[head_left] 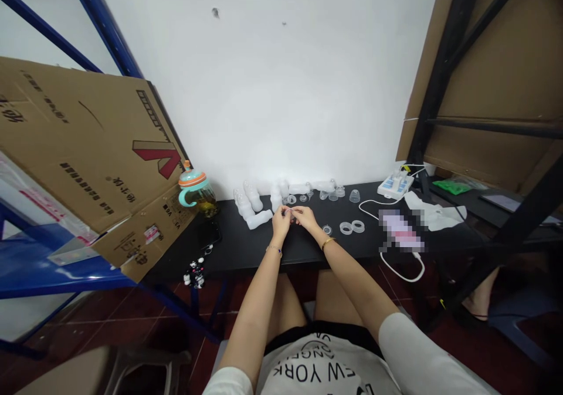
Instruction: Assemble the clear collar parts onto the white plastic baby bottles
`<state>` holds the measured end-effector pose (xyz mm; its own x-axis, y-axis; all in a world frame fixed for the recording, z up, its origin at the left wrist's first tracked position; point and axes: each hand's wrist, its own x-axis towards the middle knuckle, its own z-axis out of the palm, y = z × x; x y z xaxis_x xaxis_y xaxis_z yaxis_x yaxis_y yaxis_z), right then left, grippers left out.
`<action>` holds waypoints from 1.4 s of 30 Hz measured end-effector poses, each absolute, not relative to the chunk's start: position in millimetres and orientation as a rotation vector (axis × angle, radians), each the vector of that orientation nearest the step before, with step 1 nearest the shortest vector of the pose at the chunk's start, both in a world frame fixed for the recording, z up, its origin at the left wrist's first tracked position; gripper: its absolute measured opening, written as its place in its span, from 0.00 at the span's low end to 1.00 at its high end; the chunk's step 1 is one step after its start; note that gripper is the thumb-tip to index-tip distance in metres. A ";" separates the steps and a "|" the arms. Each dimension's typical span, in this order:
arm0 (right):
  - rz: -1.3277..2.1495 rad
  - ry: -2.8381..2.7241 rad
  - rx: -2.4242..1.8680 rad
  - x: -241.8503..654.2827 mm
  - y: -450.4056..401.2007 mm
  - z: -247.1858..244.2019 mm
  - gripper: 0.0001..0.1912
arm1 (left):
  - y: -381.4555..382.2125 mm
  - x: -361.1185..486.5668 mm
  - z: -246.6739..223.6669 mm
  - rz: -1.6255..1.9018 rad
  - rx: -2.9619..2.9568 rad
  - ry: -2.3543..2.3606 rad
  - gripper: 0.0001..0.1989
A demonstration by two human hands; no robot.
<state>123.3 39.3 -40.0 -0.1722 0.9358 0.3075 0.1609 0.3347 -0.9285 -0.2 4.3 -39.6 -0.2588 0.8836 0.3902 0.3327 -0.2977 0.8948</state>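
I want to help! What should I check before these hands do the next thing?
1. Left hand and right hand together over the table: ok.
2. What the fingers hold: cannot tell, too small.
3. Clear rings lying flat, apart from the hands: ok.
4. Cup with orange lid standing upright: ok.
5. White cord away from the hands: ok.
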 end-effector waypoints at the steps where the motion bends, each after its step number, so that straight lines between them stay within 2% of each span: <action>1: 0.959 -1.593 -1.017 123.4 39.3 -40.1 0.12 | 4.2 -0.3 -39.6 1.584 1.534 1.489 0.07; 13: 0.899 -1.606 -1.036 126.0 41.7 -42.2 0.11 | 2.5 0.0 -36.6 1.554 1.545 1.511 0.07; 28: 1.056 -1.578 -1.023 121.4 43.0 -42.8 0.13 | 4.0 -1.3 -38.1 1.569 1.612 1.523 0.07; 42: 0.990 -1.647 -1.016 125.6 38.4 -41.0 0.12 | 5.1 -2.8 -37.4 1.554 1.618 1.549 0.07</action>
<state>125.6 38.4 -41.0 -0.2248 0.9300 0.2908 0.1799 0.3329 -0.9256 -2.8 5.1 -37.4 -0.2401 0.8761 0.4181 0.4153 -0.2966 0.8600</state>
